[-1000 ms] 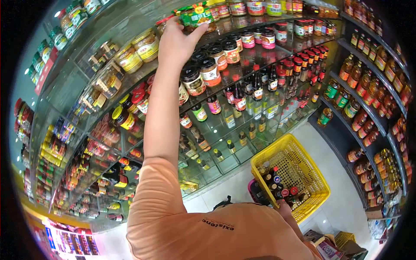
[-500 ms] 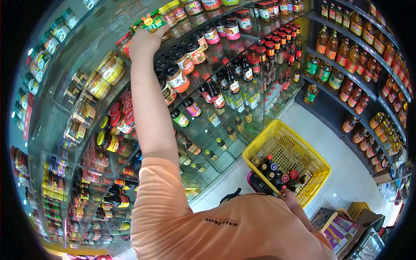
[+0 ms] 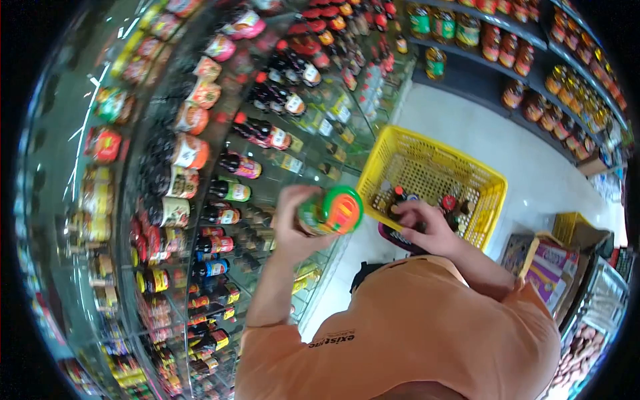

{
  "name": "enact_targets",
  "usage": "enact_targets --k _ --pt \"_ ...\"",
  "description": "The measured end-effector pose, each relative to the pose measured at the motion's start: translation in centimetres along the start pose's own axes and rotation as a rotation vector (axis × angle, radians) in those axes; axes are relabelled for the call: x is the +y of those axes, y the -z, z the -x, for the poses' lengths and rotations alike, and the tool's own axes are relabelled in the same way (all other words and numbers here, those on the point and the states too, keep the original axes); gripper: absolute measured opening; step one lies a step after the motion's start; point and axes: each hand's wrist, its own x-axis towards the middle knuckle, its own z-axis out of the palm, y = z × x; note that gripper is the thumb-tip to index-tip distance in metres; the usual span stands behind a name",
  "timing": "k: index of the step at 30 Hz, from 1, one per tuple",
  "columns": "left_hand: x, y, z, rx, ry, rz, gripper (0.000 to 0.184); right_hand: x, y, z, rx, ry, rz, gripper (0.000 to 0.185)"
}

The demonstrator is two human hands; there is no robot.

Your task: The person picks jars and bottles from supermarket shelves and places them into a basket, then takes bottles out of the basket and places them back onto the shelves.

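My left hand (image 3: 293, 223) is wrapped around a jar (image 3: 312, 215) with a green lid that has an orange label on top. I hold this jar beside the shelves, left of the yellow basket (image 3: 440, 143). Over the basket's near side, my right hand (image 3: 430, 227) has its fingers loosely bent and apart, with nothing visible in them. Several dark bottles stand in the near part of the basket, among them one with a red cap (image 3: 448, 202); my right hand partly covers others.
Glass shelves (image 3: 267, 213) packed with jars and sauce bottles run along the left. Dark shelves (image 3: 480, 73) of oil bottles curve along the far right. An open carton (image 3: 553, 267) with a purple package stands at the right, near a smaller yellow crate (image 3: 575, 227).
My left hand has come down from the upper shelf with the green-lidded jar, towards the basket. My right hand has moved off the basket's near rim and its fingers have spread. The view has turned.
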Motion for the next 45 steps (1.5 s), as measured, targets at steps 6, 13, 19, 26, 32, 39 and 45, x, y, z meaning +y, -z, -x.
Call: enact_targets --k 6,13,19,26,32,39,45 --pt "-6.3 -12.5 11.4 -0.129 0.596 0.397 0.087 2.8 -0.4 -2.6 -0.224 0.061 0.116 0.065" --pt "-8.3 -18.3 16.8 0.0 0.954 0.578 0.096 10.2 2.0 -3.2 -0.496 -0.36 0.053 0.053" --pt "-9.9 -17.6 25.3 0.024 1.014 0.076 0.053 17.0 8.7 -3.8 -0.239 -0.543 0.479 0.06" --pt "-5.6 -17.4 48.8 0.096 1.653 0.082 0.038 31.1 14.9 -4.1 -0.039 -0.793 0.926 0.062" --pt "3.0 -20.1 55.9 0.185 2.066 0.287 0.032 36.7 14.2 -5.9 -0.09 -0.98 0.922 0.066" --pt "8.0 -20.7 54.2 0.078 2.005 0.186 0.034 44.1 13.6 -4.2 -0.168 -1.022 1.075 0.063" --pt "8.6 -20.7 53.3 0.047 2.063 0.193 0.035 41.9 11.3 -5.7 -0.167 -1.142 1.063 0.069"
